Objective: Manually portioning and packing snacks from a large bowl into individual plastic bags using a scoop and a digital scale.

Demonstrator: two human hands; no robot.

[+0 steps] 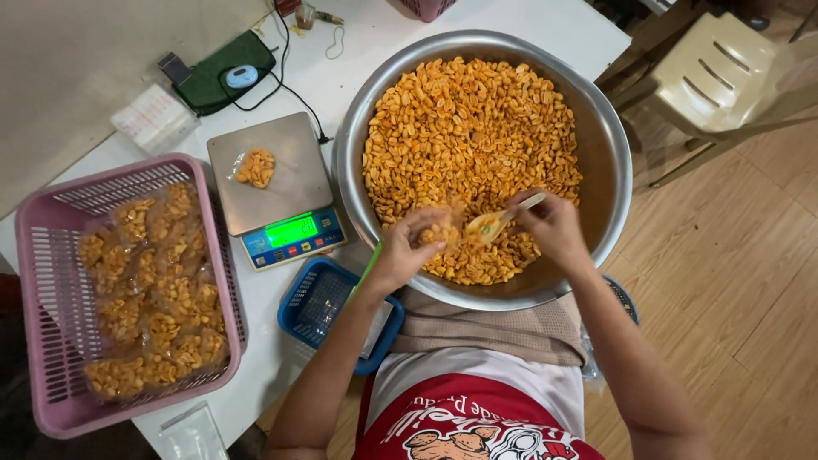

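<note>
I look down on a small home-style food-packing station: a white table [358, 60] carrying a large metal basin [609, 153] of seasoned peanuts [469, 128], a digital scale [273, 183] and, at its left edge, a pink basket [43, 255] of filled bags [153, 290].

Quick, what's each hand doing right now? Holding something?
Left hand: closed around a small clear bag partly filled with nuts, over the big metal bowl.
Right hand: closed on a spoon tipped toward the bag.
</note>
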